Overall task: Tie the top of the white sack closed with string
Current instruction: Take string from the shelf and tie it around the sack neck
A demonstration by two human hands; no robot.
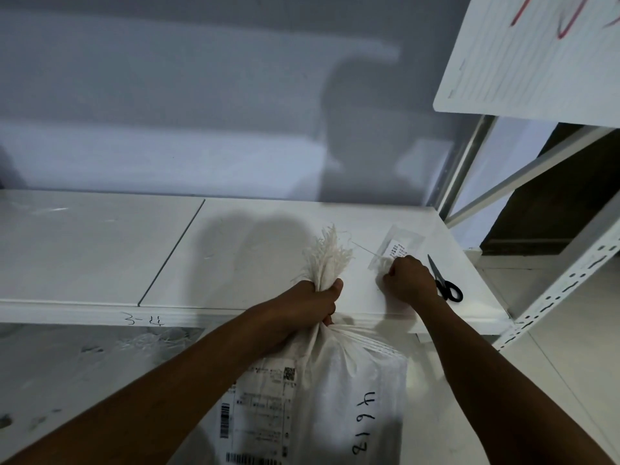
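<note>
Head view shows us standing at a white shelf (100, 250) of a metal rack, with the white sack (339, 397) hanging below its front edge, a shipping label (258, 407) and handwritten digits on its side. Our left hand (312, 303) is clenched around the gathered neck of the sack, and the frayed top (330, 255) fans out above the fist, over the shelf. Our right hand (407, 280) is closed near a small clear packet (397, 246) lying on the shelf, and a thin string (365, 250) runs taut from the frayed top toward that hand; we judge it is pinching the string's end, though the fingers hide the contact. Black scissors (444, 280) lie just beside the right hand.

We judge the tying has barely begun: the neck is bunched but no wrap or knot shows. Next the string must be carried around the neck, close by the left fist, while that fist keeps the bunch tight.

Hidden from us: the sack's bottom, any string behind the neck, and the packet's small print.
</note>
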